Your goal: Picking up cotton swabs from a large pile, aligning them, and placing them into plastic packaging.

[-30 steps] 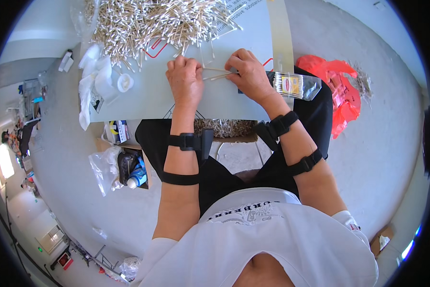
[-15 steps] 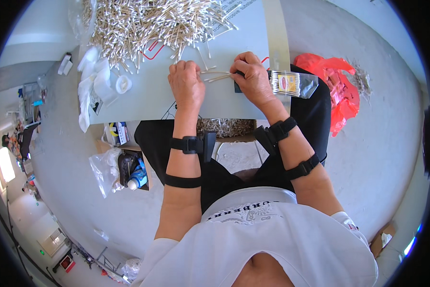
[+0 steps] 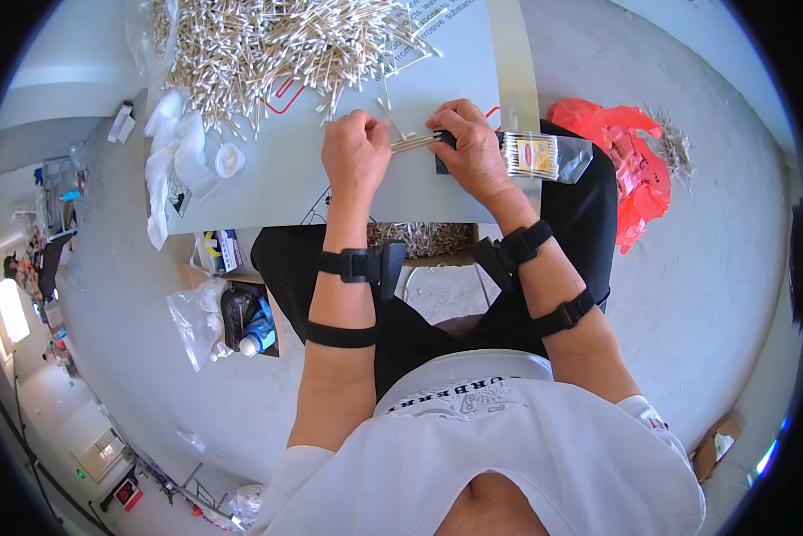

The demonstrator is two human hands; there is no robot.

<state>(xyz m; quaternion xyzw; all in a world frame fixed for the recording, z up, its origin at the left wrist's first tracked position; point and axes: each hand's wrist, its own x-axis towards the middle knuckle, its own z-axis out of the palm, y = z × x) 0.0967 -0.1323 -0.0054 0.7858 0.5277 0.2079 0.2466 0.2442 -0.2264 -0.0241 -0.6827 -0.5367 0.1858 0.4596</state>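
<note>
A few cotton swabs [image 3: 412,143] lie side by side in the gap between my two hands, above the table's near part. My left hand [image 3: 355,154] is closed, its curled fingers at the left ends of these swabs. The other ends are pinched by my right hand [image 3: 469,146], with a small dark patch showing by its thumb. Just right of that hand, at the table's edge, is a clear packet of swabs [image 3: 533,156] with a yellow and red label. A large heap of loose swabs [image 3: 267,54] covers the table's far left.
White wrap and a small round tub [image 3: 230,160] sit at the table's left. Below the near edge [image 3: 267,227], a box of swabs [image 3: 424,238] rests between my legs. A red bag [image 3: 629,170] lies on the floor at right, an open box [image 3: 250,317] at lower left.
My left hand has shifted slightly right, toward my right hand. The swabs between the hands, spread apart before, now lie closer together.
</note>
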